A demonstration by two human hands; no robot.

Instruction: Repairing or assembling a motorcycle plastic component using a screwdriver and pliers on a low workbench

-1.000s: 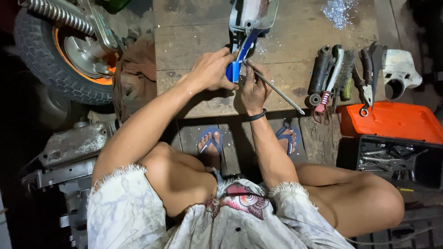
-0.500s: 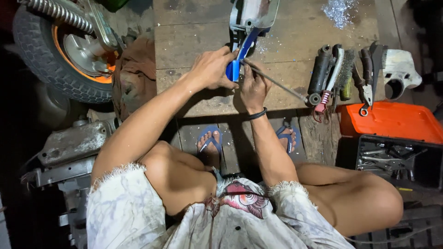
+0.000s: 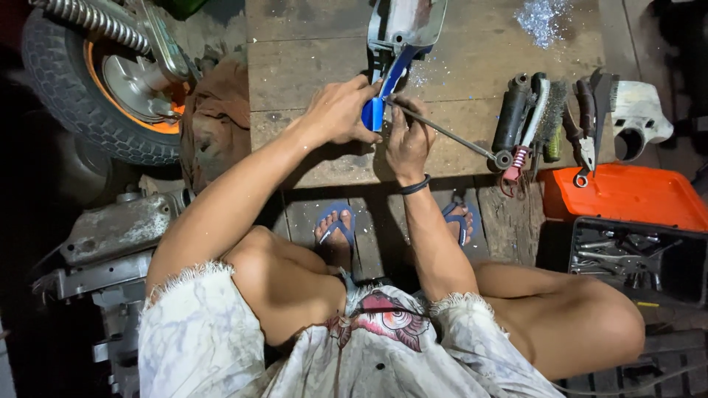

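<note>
Both of your hands meet at the upper centre of the frame, on a worn wooden board. Your left hand is closed around the lower end of a glossy blue and silver part, pinning it to the wood. Your right hand grips a thin metal rod, fingers curled tight, its tip against the blue end. At right lies a row of dull steel tools, above a smooth orange plastic lid and a dark open toolbox. A knobbly rubber tyre with an orange rim fills the upper left.
</note>
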